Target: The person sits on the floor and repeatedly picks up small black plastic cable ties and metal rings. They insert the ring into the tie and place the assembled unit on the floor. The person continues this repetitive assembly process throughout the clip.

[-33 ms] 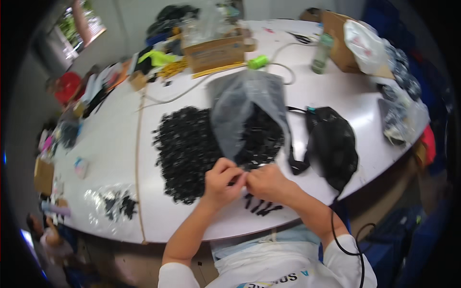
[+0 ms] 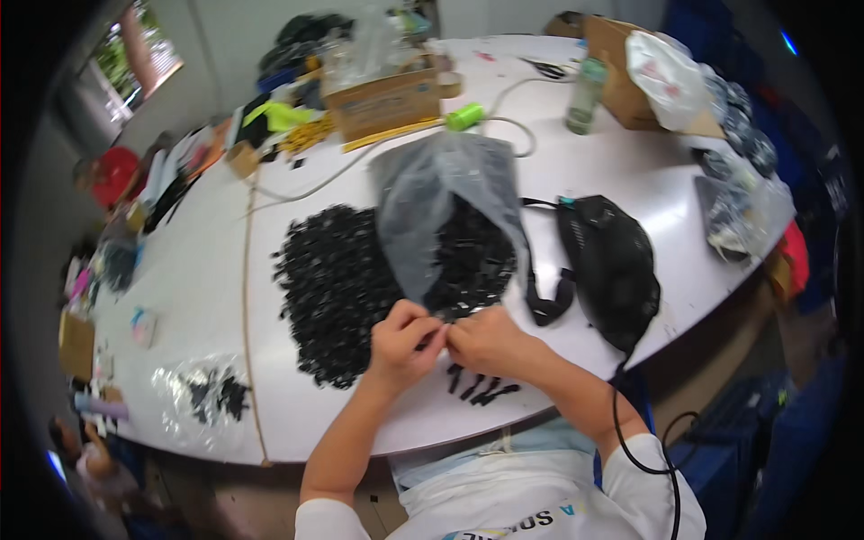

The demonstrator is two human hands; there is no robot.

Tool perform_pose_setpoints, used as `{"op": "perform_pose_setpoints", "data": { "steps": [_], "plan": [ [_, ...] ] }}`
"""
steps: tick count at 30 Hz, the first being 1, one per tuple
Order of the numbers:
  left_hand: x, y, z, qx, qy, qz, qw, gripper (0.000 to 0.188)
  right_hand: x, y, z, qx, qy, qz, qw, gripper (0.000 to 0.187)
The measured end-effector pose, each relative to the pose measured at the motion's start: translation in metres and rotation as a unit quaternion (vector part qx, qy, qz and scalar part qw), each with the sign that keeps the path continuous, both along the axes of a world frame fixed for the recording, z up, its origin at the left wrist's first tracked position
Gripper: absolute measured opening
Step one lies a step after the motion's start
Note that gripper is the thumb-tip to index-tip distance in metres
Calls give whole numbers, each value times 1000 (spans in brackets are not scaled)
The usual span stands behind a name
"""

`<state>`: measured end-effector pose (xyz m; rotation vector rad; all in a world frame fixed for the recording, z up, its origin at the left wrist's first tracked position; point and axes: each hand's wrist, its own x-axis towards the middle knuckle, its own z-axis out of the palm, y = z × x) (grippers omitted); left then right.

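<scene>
My left hand (image 2: pixel 402 346) and my right hand (image 2: pixel 490 342) meet at the fingertips above the near part of the white table. Both are closed in a pinch; whatever lies between the fingers is too small or hidden to name. Just beyond them a translucent plastic bag (image 2: pixel 409 211) lies with its mouth toward me, small black plastic pieces (image 2: pixel 472 256) spilling from it. A broad heap of similar black pieces (image 2: pixel 328 292) spreads to the left of the bag. Several longer black pieces (image 2: pixel 483 387) lie below my right hand, close to the table's near edge.
A black mesh pouch (image 2: pixel 610 270) with a strap and a cable lies right of the bag. Behind stand a cardboard box (image 2: pixel 382 108), a green roll (image 2: pixel 464 116) and a bottle (image 2: pixel 585 97). A clear bag (image 2: pixel 202 391) with black parts lies at left.
The whole view has shifted slightly, so the table's contents sit a little farther left. My hands stay pinched together in the same place before the bag.
</scene>
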<state>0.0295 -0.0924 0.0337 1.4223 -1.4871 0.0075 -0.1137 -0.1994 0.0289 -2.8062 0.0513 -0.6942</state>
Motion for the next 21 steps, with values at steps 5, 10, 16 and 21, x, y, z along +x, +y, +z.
{"op": "perform_pose_setpoints", "data": {
  "steps": [5,10,16,21],
  "plan": [
    [4,-7,2,9,-98,-20,995,15,-1,-5,-9,14,-69,-1,997,17],
    [7,-5,6,58,-34,-58,996,5,-6,-10,-1,11,-113,-7,994,19],
    [21,2,13,191,-109,-165,961,15,-6,-15,-2,-13,-95,69,993,19],
    [48,8,28,253,-33,-233,938,18,-8,-9,6,87,-45,106,989,17]
  ]
}}
